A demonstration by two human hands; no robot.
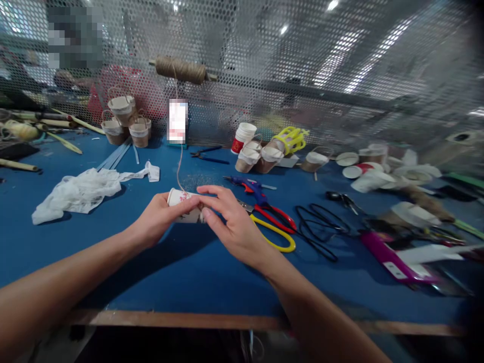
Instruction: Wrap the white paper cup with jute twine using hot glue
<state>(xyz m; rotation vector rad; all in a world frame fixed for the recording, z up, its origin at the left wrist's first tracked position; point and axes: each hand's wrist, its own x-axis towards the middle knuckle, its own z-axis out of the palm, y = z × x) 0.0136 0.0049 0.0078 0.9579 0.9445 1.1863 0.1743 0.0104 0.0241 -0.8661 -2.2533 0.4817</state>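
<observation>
My left hand (161,218) is wrapped round a white paper cup (180,200) with a red print, held on its side above the blue table (181,267). My right hand (232,222) pinches at the cup's near end with thumb and fingers closed; what it pinches is too small to name. A thin jute twine (179,146) runs up from the cup to a twine spool (181,69) hung on the perforated metal screen.
Yellow- and red-handled scissors (273,225) and a blue glue gun (252,185) lie right of my hands. Black scissors (319,224), a purple tool (385,254), a white plastic bag (81,190), pliers (207,154), twine-wrapped cups (124,121) and stacked cups (260,148) crowd the table. A person sits behind the screen.
</observation>
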